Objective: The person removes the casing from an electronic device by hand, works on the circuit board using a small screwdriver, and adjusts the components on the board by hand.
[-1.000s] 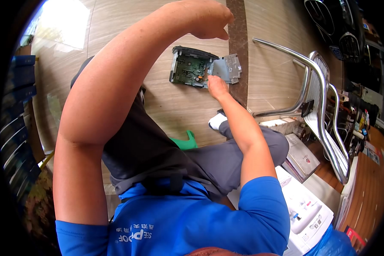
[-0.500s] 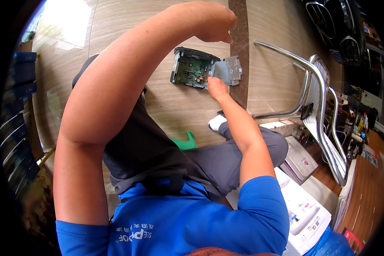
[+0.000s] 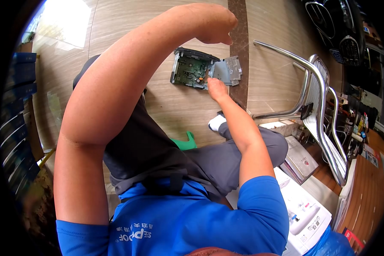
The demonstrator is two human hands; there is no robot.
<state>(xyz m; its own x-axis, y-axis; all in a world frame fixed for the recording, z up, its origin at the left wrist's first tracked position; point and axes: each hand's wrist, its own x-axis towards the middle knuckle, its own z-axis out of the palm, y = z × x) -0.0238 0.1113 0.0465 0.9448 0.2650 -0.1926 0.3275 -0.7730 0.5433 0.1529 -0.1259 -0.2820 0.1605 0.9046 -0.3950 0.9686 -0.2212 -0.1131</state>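
Observation:
An opened electronic unit lies on the floor, its dark casing showing a green circuit board. A grey metal plate extends from its right side. My right hand is closed at the unit's near right edge, its fingertips against the casing. My left hand is raised close to the camera, above and beyond the unit, with bent fingers. Whatever its fingers hold, if anything, is hidden by the hand.
A metal tube-frame chair stands at right. Between my legs sits a green plastic piece. Blue boxes are stacked at left. A white printed box lies at lower right, near a wooden surface.
My left arm and hand have shifted very slightly downward in view. My right hand and the unit are practically unchanged.

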